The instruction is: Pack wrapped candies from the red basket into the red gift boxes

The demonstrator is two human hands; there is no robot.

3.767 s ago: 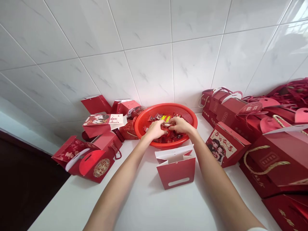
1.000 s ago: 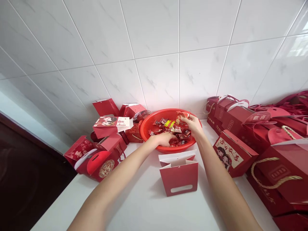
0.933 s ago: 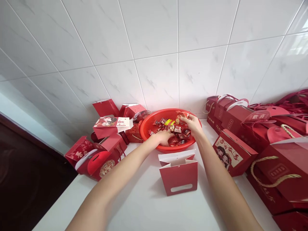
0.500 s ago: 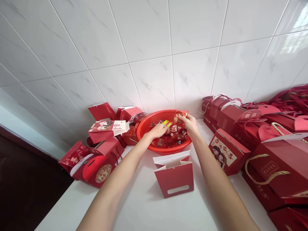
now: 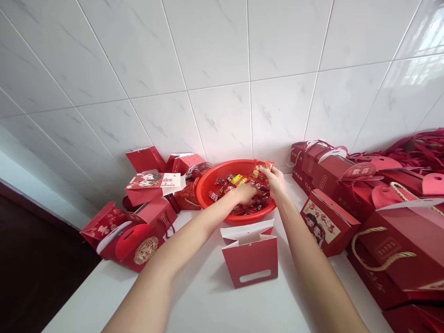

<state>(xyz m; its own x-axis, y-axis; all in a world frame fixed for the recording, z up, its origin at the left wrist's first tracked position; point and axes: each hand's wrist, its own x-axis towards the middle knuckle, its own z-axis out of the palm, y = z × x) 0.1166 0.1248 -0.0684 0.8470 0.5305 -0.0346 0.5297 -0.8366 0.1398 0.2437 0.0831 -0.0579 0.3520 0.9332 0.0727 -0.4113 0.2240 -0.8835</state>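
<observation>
A red plastic basket [image 5: 204, 185] by the wall holds several wrapped candies [image 5: 227, 182], mostly red, one with a yellow patch. My left hand [image 5: 247, 193] reaches down among the candies; its fingertips are hidden, so I cannot see whether it grips any. At the basket's right rim my right hand [image 5: 275, 180] pinches a red candy packet [image 5: 262, 167] with a gold print. In front of the basket an open-topped red gift box [image 5: 251, 259] stands upright, its white inside showing; neither hand touches it.
More red gift boxes are piled at left [image 5: 145, 249], one printed box [image 5: 145, 187] lying on top. Rows of rope-handled boxes [image 5: 385, 249] line the right side, with a picture box [image 5: 329, 222] leaning there. A tiled wall [image 5: 222, 120] stands behind the white table [image 5: 201, 296].
My left hand has moved right and deeper among the candies, uncovering the yellow-patched one. My right hand keeps its pinch on the packet, nearly in place.
</observation>
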